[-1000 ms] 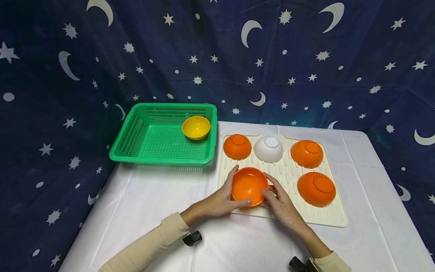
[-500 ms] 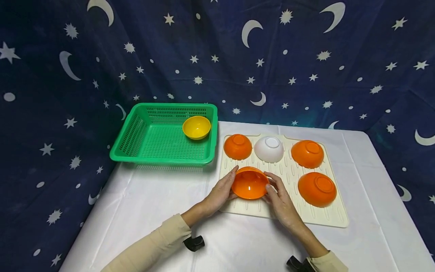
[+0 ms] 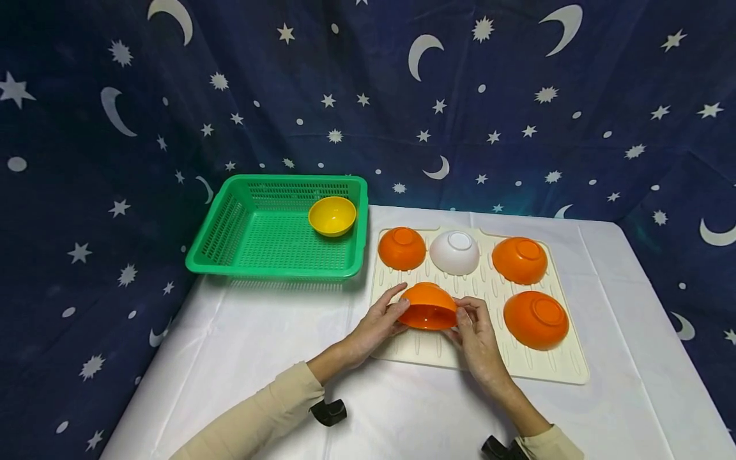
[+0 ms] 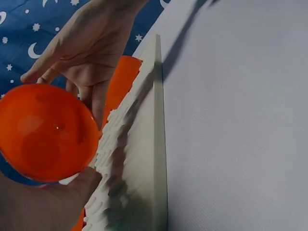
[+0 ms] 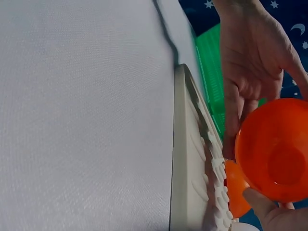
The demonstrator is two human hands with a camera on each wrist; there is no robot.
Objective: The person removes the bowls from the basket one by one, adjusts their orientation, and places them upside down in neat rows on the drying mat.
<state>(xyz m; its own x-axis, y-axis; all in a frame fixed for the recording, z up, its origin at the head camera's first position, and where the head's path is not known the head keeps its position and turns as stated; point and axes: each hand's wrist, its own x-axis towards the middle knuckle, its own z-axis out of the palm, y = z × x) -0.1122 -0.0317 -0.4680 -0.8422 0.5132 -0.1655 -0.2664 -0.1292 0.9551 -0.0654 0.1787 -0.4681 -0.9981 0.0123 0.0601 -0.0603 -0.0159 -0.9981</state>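
Observation:
An orange bowl [image 3: 427, 306], tipped so its mouth faces toward me and down, is held above the front of a cream drying mat [image 3: 416, 350]. My left hand [image 3: 376, 329] grips its left rim, thumb on the outside. On the opposite side, my right hand [image 3: 480, 342] pinches the rim between thumb and fingers. Both wrist views look into the hollow of the orange bowl [image 4: 48, 132], also seen as the orange bowl [image 5: 276, 149] at the right wrist. Parts of the fingers are hidden behind it.
Upside down on the mat are a smaller orange bowl [image 3: 402, 248], a white bowl [image 3: 454, 253] and two more orange bowls, one at the back right [image 3: 520, 260], one nearer [image 3: 536, 320]. A green basket [image 3: 276, 275] at left holds a yellow bowl [image 3: 332, 216].
The orange bowl has turned from mouth up, facing me, to mouth tilted downward, its base now showing on top. Both hands have shifted their hold along its rim.

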